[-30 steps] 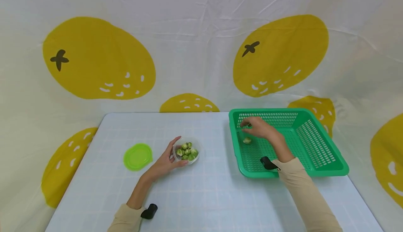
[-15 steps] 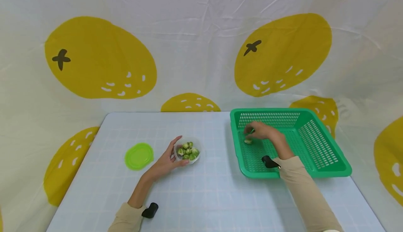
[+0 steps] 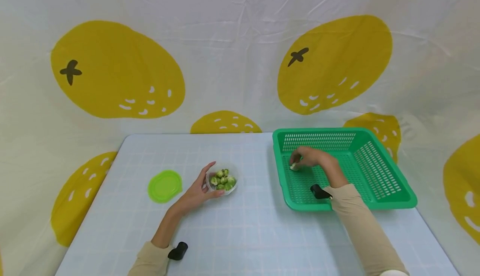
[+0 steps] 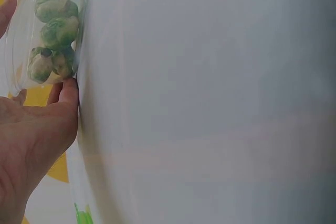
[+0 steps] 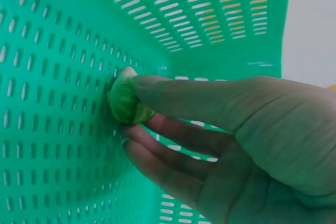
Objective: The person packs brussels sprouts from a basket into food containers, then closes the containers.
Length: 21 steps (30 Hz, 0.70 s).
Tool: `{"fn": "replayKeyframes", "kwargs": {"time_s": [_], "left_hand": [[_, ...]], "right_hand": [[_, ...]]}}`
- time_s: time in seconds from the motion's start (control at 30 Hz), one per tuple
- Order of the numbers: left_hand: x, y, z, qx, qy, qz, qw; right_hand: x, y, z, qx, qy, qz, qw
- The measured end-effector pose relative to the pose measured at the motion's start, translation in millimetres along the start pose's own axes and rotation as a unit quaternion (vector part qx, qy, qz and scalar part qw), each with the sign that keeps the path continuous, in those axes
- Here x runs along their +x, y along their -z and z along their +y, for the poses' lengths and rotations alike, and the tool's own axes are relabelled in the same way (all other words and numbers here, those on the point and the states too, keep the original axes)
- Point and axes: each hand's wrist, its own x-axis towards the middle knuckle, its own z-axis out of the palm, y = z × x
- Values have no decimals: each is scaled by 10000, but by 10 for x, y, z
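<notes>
A clear plastic container (image 3: 235, 169) with several Brussels sprouts (image 3: 223, 180) in it stands on the table. My left hand (image 3: 196, 195) holds it from the left, thumb and fingers spread around its side; the sprouts show through its wall in the left wrist view. Inside the green plastic basket (image 3: 378, 205), my right hand (image 3: 309, 157) is low near the left wall. Its thumb and fingers pinch a Brussels sprout (image 5: 123, 102), which touches or nearly touches the slotted floor. In the head view the hand covers most of that sprout.
A bright green round lid (image 3: 165, 186) lies on the table left of the container. The basket's raised walls surround the right hand. Behind the table (image 3: 240, 234) hangs a white cloth (image 3: 232, 59) with yellow fruit prints.
My right hand has lowered in the basket onto the sprout that lay on its floor and now pinches it. The left hand and container have stayed in place.
</notes>
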Motion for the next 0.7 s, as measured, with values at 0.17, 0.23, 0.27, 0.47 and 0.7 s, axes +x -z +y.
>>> {"fn": "replayKeyframes", "kwargs": {"time_s": [0.17, 0.23, 0.27, 0.47, 0.7], "left_hand": [[-4, -1, 2, -33, -7, -26, 10000], [-10, 0, -1, -38, -2, -23, 10000], [-15, 1, -4, -36, 1, -20, 10000], [-22, -7, 0, -64, 0, -21, 10000], [-18, -6, -8, -38, 20, -1, 10000]], "right_hand": [[-5, 1, 13, -42, 18, 37, 10000], [-4, 1, 12, -70, 66, 74, 9999], [-2, -2, 10, -80, 83, 91, 9999], [-17, 10, -3, 24, 138, 251, 9996], [-55, 17, -20, 97, 344, 534, 9979]]}}
